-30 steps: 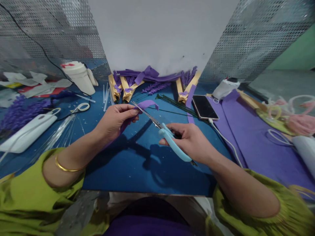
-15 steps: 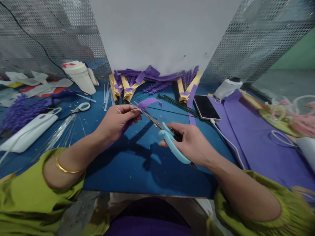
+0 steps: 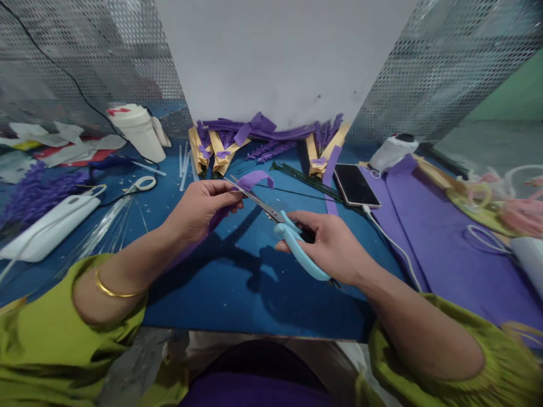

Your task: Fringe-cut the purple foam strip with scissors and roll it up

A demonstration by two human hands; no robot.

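Note:
My left hand (image 3: 212, 203) pinches a narrow purple strip (image 3: 255, 177) of paper or felt; its free end curls over to the right. The fingers of my right hand (image 3: 326, 243) are wrapped round the light-blue handles of a pair of scissors (image 3: 303, 254). The scissor blades point up and left, with their tips at the strip right beside my left fingertips. Part of the strip hangs below my left hand, in its shadow. Both hands are above the blue tabletop (image 3: 220, 299).
Behind my hands lie paper-wrapped lavender bunches (image 3: 220, 158), green stems (image 3: 305, 181) and a phone (image 3: 357, 185) on a cable. At left are a hot glue gun (image 3: 139, 133), a white power strip (image 3: 51, 229) and tape (image 3: 145, 183). Purple sheets (image 3: 458, 243) cover the right side.
The strip's free end has shifted slightly left and curls down more tightly. Both hands and the scissors stay almost in the same place.

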